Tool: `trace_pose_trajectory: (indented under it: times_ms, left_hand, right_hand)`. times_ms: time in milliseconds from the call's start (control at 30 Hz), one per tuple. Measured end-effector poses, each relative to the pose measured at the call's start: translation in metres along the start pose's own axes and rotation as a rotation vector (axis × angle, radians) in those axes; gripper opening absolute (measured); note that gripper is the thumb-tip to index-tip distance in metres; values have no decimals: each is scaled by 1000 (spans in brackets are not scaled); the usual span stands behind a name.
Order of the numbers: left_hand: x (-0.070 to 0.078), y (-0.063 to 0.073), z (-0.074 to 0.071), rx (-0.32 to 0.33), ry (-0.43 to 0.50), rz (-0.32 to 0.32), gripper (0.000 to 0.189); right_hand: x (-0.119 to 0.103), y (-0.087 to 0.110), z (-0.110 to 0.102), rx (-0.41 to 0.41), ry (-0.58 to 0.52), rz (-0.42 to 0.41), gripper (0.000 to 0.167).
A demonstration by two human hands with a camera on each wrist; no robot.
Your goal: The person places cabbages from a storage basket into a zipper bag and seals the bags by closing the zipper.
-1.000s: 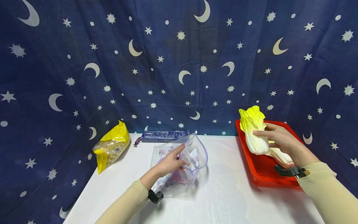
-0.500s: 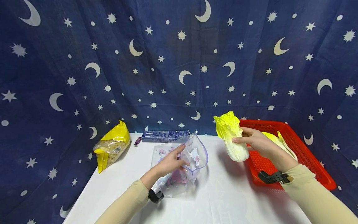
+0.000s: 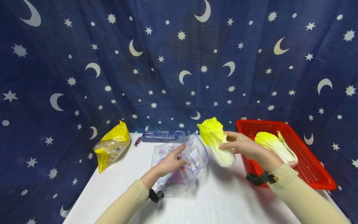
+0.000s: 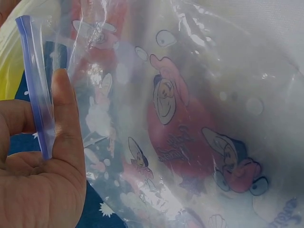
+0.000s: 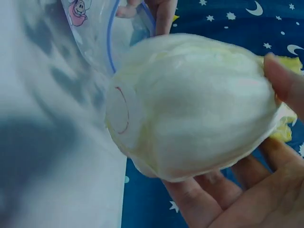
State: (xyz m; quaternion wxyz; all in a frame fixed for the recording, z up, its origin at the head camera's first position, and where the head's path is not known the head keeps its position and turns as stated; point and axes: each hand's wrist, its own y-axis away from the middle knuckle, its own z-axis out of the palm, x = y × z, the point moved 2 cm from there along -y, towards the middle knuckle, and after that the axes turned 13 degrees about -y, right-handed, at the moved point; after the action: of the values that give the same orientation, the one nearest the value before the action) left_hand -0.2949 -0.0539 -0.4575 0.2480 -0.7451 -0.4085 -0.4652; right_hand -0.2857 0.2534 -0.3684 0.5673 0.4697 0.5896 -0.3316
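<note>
My right hand (image 3: 241, 145) grips a napa cabbage (image 3: 216, 141), yellow leaves up and white base tilted down, above the table. In the right wrist view the cabbage's white base (image 5: 199, 107) fills the middle, with thumb and fingers around its sides. My left hand (image 3: 170, 163) holds a clear zip bag (image 3: 179, 183) with purple edging and pink cartoon prints. Its mouth gapes toward the cabbage. The left wrist view shows the left hand (image 4: 47, 185) at the purple zip strip (image 4: 35, 85), fingers and thumb on either side of it. The cabbage's leaves are right at the bag's mouth.
A red basket (image 3: 325, 177) at the right holds another napa cabbage (image 3: 275, 146). At the back lie a dark blue box (image 3: 165, 136) and a small purple-wrapped piece (image 3: 138, 141). A yellow bag (image 3: 113, 144) stands at the far left. Behind hangs a starry curtain (image 3: 156, 77).
My right hand has carried the napa cabbage leftward and slightly down, from over the red basket to beside the zip bag's mouth. My left hand and the bag have stayed in place.
</note>
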Motion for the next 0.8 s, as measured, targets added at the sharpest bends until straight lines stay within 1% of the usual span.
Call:
trace_pose_trajectory:
  times_ms: [133,267,333,467,567,667,800]
  left_hand:
    - [1,-1,0,4,-1,-1,82]
    - [1,-1,0,1,-6,-3,83]
    - [1,-1,0,-4,-9,-5,82]
    - [1,0,0,-3,-15,-13,83]
    - [3,0,0,6,-17,-18,82]
    - [5,0,0,14,-19,-21,81]
    - [5,0,0,22,-22,-22,81]
  right_hand:
    - [3,-8,4,-60,-10,12,86]
    - [7,-16,5,-132,-24,16,80]
    - [9,-20,5,-169,-18,21,75]
    - [14,-24,7,-223,0,39,72]
    - [19,-26,9,-249,24,52,70]
    - [24,-27,13,-273,53,55,64]
    - [28,-29,16,-270,97,69,59]
